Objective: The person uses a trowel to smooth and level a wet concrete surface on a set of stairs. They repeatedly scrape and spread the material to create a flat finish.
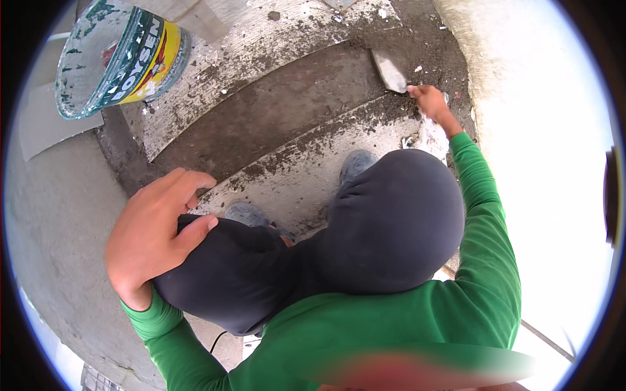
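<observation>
My right hand (433, 105) is closed round the handle end of a trowel (391, 73) at the far right. Its pale metal blade lies over dark, wet mortar (430, 49), pointing away from me. A smooth grey strip of cement (274, 111) runs from the mortar toward the near left, between two pale, spattered boards. Over my left knee rests my left hand (147, 228), thumb and fingers apart and holding nothing. The trowel's handle is mostly hidden by my right hand.
A paint bucket (140, 65), green and yellow with splashes on it, is tilted at the far left. My shoes stand on the nearer pale board (306, 173). Crumbs of mortar dot both boards. A pale wall (521, 98) rises along the right.
</observation>
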`<state>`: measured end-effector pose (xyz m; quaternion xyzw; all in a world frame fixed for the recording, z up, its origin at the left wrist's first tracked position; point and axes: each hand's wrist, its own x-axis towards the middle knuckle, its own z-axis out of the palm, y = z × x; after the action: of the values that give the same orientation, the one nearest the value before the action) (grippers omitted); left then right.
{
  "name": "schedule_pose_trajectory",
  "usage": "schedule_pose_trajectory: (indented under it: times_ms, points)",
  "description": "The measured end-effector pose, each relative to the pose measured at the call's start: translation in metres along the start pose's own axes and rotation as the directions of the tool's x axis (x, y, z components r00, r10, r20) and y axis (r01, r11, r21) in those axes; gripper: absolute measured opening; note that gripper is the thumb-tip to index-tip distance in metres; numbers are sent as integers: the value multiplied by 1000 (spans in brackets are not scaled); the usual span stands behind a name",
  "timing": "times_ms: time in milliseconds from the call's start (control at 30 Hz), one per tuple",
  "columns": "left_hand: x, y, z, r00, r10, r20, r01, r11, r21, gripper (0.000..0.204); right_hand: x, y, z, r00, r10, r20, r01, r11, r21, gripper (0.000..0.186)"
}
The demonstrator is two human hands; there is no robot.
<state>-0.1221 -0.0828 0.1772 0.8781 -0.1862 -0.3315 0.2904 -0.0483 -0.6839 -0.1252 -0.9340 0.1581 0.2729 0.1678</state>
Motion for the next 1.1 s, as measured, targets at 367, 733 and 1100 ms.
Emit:
schedule_pose_trajectory:
  times_ms: [367, 733, 1100]
  points:
    - [6, 0, 0, 999, 41, 9, -41, 999, -9, 46, -51, -76, 31, 969, -172, 176, 174, 985, 6, 64]
    - [-2, -1, 2, 1000, 4, -2, -4, 1000, -31, 47, -23, -13, -18, 997, 23, 80, -21, 1000, -16, 61]
    - [3, -1, 2, 1000, 20, 6, -20, 1000, 20, 48, 20, 27, -46, 983, 182, 37, -182, 983, 19, 67]
